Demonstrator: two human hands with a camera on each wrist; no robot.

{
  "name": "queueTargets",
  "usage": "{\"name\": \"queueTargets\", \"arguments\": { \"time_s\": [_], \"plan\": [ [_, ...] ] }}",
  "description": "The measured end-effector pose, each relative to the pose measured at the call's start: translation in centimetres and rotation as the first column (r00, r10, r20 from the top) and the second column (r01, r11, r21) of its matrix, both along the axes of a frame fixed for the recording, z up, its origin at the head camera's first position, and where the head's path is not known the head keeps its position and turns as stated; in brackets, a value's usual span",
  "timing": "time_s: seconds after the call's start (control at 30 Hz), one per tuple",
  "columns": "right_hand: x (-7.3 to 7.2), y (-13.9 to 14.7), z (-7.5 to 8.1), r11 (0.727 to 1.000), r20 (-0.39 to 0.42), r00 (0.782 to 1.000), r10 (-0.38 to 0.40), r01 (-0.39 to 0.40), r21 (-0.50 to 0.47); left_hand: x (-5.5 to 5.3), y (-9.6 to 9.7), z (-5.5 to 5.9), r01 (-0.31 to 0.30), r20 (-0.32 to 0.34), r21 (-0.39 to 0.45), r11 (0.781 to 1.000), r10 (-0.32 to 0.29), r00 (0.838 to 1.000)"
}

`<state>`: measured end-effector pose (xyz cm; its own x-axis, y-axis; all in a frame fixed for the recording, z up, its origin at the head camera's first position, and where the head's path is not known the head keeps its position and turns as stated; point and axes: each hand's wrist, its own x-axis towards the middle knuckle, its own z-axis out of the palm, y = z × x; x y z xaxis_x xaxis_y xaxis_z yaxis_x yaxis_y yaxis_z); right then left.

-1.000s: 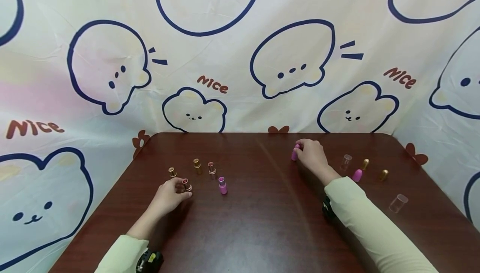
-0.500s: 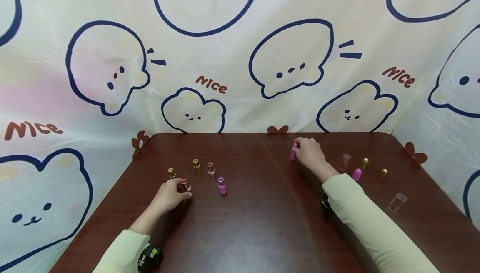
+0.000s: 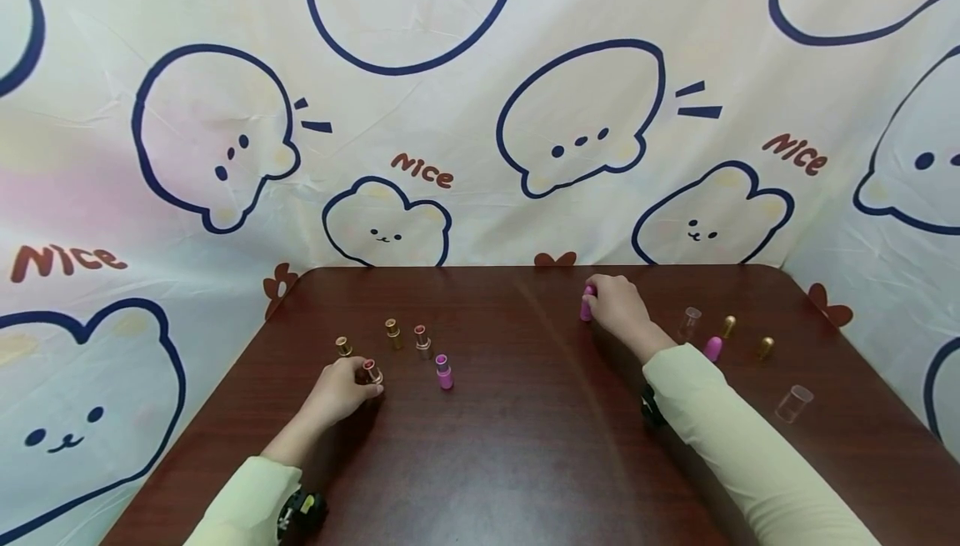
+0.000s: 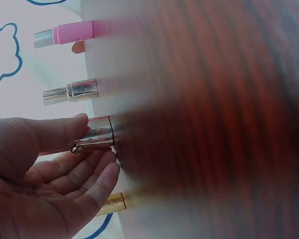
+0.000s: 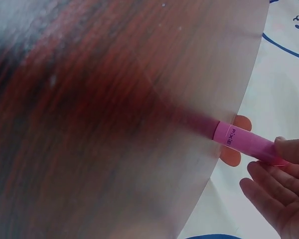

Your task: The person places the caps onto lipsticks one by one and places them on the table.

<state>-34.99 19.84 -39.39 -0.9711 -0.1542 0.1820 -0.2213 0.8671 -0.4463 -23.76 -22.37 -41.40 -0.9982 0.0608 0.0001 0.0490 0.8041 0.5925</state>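
My left hand (image 3: 337,388) pinches a shiny rose-gold lipstick (image 4: 100,132) between thumb and fingers; it stands upright on the table with its cap off. Around that hand stand several more uncapped lipsticks: a gold one (image 3: 343,346) just behind, another gold one (image 3: 393,333) farther back, a rose-gold one (image 3: 423,342) and a pink one (image 3: 444,373) to the right. Far back on the right side, my right hand (image 3: 618,308) grips the top of an upright pink lipstick (image 5: 244,142) with lettering near its base. Its lower end is at the tabletop.
On the right of the brown table (image 3: 510,446) are a clear cap (image 3: 689,323), a second clear cap (image 3: 794,404), a pink cap (image 3: 713,349) and two gold caps, one farther back (image 3: 728,327) and one nearer (image 3: 765,348). A printed cloth (image 3: 480,112) hangs behind the table.
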Motion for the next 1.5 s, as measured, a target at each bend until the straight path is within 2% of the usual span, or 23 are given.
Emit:
{"name": "queueTargets", "arguments": {
  "time_s": [0.83,1.13,1.5],
  "plan": [
    [0.4,0.4,0.3,0.999,0.065,0.998,-0.021,0.024,-0.046,0.0,0.3,0.2,0.01,-0.008,-0.01,1.0,-0.01,1.0],
    [1.9,1.1,1.3,0.999,0.017,0.998,-0.055,0.055,0.001,0.0,0.7,0.3,0.008,-0.044,-0.011,1.0,-0.008,0.999],
    [4.7,2.5,2.4,1.0,-0.056,0.998,-0.028,0.028,0.0,0.1,1.1,0.6,0.016,-0.083,0.025,1.0,-0.014,0.996]
  ]
}}
